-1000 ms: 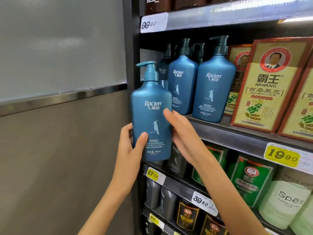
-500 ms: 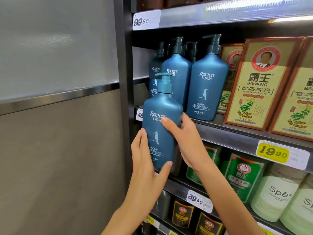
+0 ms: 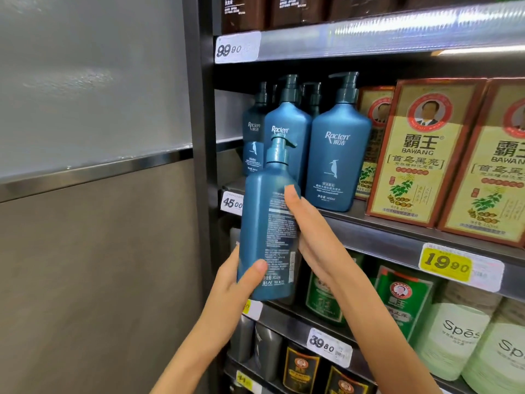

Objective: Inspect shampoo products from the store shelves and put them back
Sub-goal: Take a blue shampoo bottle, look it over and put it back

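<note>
Head view. Raclen shampoo bottle (image 3: pixel 264 217): off shelf (image 3: pixel 383 231), just before it, back label facing camera. Grip: left hand (image 3: pixel 230 282) cups base, thumb wrapped; right hand (image 3: pixel 318 245) clasps side. Risk: smooth plastic slips; pump clips shelved Raclen bottles (image 3: pixel 338 160).

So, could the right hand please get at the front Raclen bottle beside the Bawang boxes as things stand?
Probably yes, once it lets go: the right hand grips the held bottle, but the shelf bottle stands just above it at the open shelf edge, nothing between.
</note>
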The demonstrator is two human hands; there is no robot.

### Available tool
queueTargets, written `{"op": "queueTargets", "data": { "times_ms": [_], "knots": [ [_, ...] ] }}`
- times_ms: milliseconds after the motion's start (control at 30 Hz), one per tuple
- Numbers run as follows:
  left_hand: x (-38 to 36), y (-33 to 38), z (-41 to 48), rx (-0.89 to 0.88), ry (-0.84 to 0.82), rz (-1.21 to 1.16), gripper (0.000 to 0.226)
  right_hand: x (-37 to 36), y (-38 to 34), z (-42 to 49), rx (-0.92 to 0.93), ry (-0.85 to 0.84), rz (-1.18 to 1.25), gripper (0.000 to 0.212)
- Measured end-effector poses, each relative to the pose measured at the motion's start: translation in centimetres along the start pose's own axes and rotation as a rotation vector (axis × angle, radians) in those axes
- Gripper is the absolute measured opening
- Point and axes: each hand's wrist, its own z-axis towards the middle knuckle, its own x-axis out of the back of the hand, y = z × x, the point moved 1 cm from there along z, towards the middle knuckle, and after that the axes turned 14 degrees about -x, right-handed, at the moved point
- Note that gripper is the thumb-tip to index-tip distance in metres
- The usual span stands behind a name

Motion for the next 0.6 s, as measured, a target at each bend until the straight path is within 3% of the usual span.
{"op": "queueTargets", "data": {
  "times_ms": [67, 167, 233, 333, 367, 467, 533, 600],
  "knots": [
    [0.3, -0.4, -0.1, 0.099, 0.02, -0.183, 0.069, 0.6, 0.1, 0.2, -0.019, -0.074, 0.095, 0.05],
    [1.0, -0.5, -0.2, 0.113, -0.005, -0.193, 0.07, 0.7, 0.3, 0.5, -0.046, -0.166, 0.229, 0.046],
    [1.6, -0.5, 0.0, 0.086, -0.004, -0.084, 0.059, 0.4, 0.3, 0.6, -0.018, -0.155, 0.258, 0.045],
    [2.1, -0.1, 0.1, -0.039, 0.079, 0.264, 0.037, -0.3, 0.3, 0.8, 0.049, 0.004, 0.167, 0.042],
    [1.9, 0.0, 0.1, -0.061, 0.098, 0.404, 0.046, -0.6, 0.2, 0.8, 0.063, 0.076, 0.116, 0.036],
    [0.0, -0.1, -0.4, -0.045, 0.031, 0.881, 0.1, -1.7, 0.2, 0.8, 0.05, 0.212, -0.022, 0.03],
    [-1.3, -0.4, -0.3, 0.024, 0.11, 0.906, 0.121, -2.5, 0.6, 0.7, 0.018, 0.22, -0.062, 0.03],
    [-1.2, -0.8, 0.0, 0.012, 0.22, 0.787, 0.11, -2.7, 1.2, 0.6, 0.017, 0.216, -0.095, 0.029]
  ]
}}
